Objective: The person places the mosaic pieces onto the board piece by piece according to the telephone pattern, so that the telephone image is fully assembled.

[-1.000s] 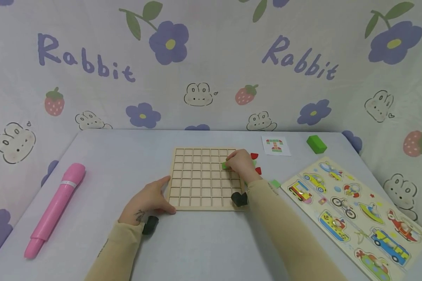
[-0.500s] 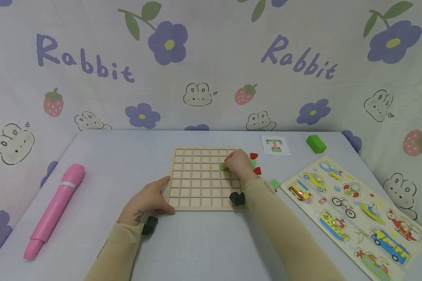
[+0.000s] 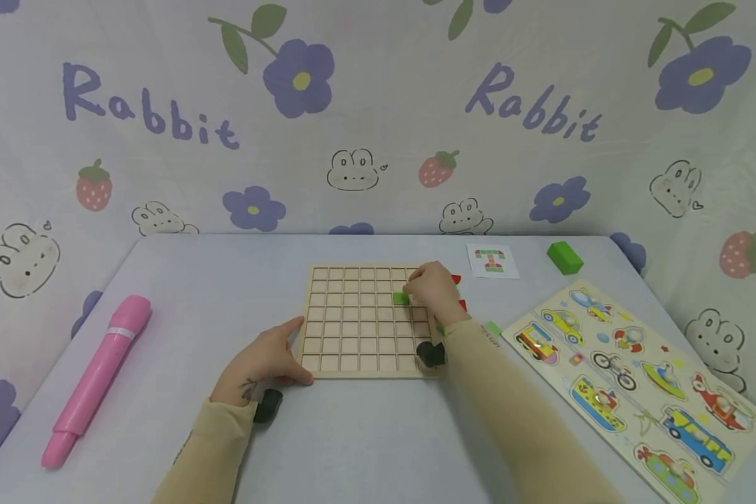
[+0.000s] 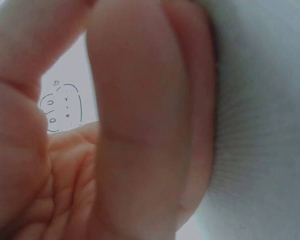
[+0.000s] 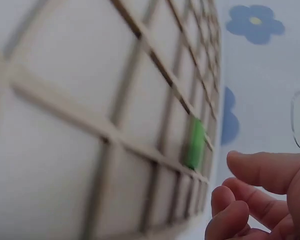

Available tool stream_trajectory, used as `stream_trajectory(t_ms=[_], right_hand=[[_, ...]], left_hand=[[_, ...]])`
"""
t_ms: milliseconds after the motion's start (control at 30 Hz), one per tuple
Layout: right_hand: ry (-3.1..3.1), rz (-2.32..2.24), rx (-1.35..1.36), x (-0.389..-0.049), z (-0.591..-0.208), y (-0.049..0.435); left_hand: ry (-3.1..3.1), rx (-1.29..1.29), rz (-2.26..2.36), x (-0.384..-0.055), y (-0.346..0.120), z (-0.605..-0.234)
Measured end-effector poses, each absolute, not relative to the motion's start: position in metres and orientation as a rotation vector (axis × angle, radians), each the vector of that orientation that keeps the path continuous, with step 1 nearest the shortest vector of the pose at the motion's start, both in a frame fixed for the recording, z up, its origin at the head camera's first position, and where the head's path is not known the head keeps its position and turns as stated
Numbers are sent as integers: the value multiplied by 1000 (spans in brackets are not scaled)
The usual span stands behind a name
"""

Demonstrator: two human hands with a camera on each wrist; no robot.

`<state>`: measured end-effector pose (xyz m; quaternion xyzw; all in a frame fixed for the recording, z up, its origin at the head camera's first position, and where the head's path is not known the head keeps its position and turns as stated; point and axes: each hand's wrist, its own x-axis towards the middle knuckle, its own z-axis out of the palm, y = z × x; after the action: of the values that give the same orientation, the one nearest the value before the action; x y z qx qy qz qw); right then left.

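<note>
A wooden grid board (image 3: 351, 329) lies flat in front of the person. One green square tile (image 3: 401, 298) sits in a cell toward its upper right. Just right of that tile, above the board, is the right hand (image 3: 436, 290). In the right wrist view, its thumb and loosely bent fingers (image 5: 260, 172) stand apart from the green tile (image 5: 196, 144) and hold nothing. The left hand (image 3: 267, 357) rests at the board's left side, index finger on the edge and thumb at the near corner. Only its own blurred fingers (image 4: 140, 120) and palm fill most of the left wrist view.
Red pieces (image 3: 456, 279) and green pieces (image 3: 494, 328) lie right of the board, partly hidden by the right arm. Behind them are a pattern card (image 3: 493, 261) and a green block (image 3: 565, 258). A vehicle puzzle board (image 3: 636, 381) lies right; a pink microphone-like toy (image 3: 97, 381), left.
The right hand's fingertips have come off the green tile and drawn back slightly up and right, leaving it in its cell. The left hand stays at the board's edge.
</note>
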<state>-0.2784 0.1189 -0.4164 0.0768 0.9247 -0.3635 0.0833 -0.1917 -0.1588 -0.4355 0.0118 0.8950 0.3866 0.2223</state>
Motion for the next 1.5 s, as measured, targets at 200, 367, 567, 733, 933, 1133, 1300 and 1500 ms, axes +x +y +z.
stream_trajectory(t_ms=[200, 367, 567, 733, 933, 1133, 1300, 1500], right_hand=[[2792, -1060, 292, -289, -401, 147], [2836, -953, 417, -296, -397, 163], [2868, -774, 542, -303, -408, 173], [2864, -684, 561, -307, -418, 177], [2860, -602, 538, -309, -420, 175], [2883, -558, 528, -312, -421, 170], [2921, -527, 532, -314, -426, 167], [2964, -612, 480, -319, -429, 168]], left_hand=[[2463, 25, 1081, -193, -160, -436], [2453, 1, 1089, -193, -161, -436], [2447, -27, 1085, -190, -161, -437], [2459, -13, 1080, -189, -160, -437], [2474, 5, 1079, -189, -159, -435], [2473, 7, 1078, -189, -159, -434], [2474, -6, 1087, -190, -159, -436], [2451, -18, 1109, -191, -160, -437]])
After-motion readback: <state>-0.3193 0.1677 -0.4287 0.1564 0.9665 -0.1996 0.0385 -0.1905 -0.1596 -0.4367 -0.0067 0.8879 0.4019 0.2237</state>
